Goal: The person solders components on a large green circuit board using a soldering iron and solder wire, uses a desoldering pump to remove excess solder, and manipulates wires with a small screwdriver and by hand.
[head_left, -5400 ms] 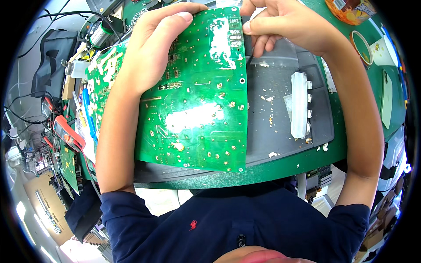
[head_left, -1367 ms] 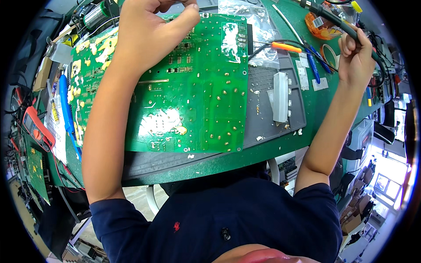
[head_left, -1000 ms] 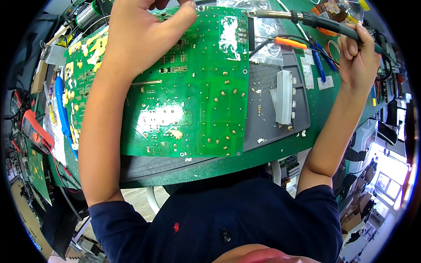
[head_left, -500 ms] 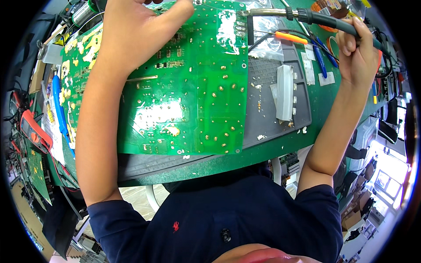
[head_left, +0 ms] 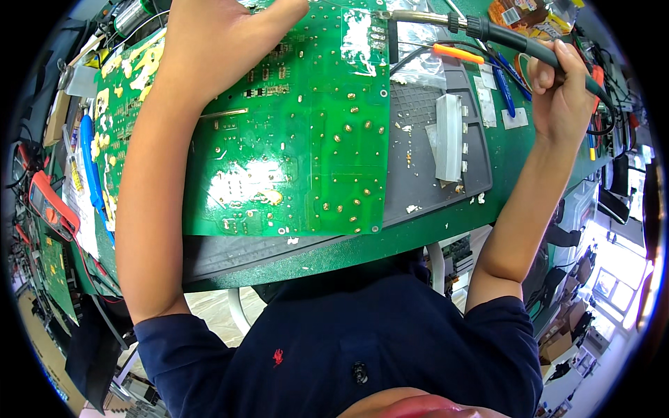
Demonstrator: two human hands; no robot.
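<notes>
A large green circuit board (head_left: 341,167), underside up with white and yellowish patches, lies over a gray ridged mat (head_left: 411,205). My left hand (head_left: 216,49) is closed at the board's upper edge, with a thin wire (head_left: 334,8) at its thumb; its other fingers are mostly hidden. My right hand (head_left: 561,97) grips a black-handled soldering iron (head_left: 505,35), whose metal tip reaches the upper right corner of the board, at or just above the pads there. A silvery ribbed bar (head_left: 447,138) rests on the mat right of the board.
An orange-handled tool (head_left: 456,54), plastic bags (head_left: 425,70), blue pliers (head_left: 505,90) and an orange package (head_left: 526,17) crowd the upper right. A red multimeter (head_left: 52,205) and blue tool (head_left: 90,157) lie left. A solder spool (head_left: 129,17) stands upper left.
Since the oldest frame my right hand left the board's edge and took hold of the soldering iron. Over the last second and a half its tip swung down-left onto the board's corner.
</notes>
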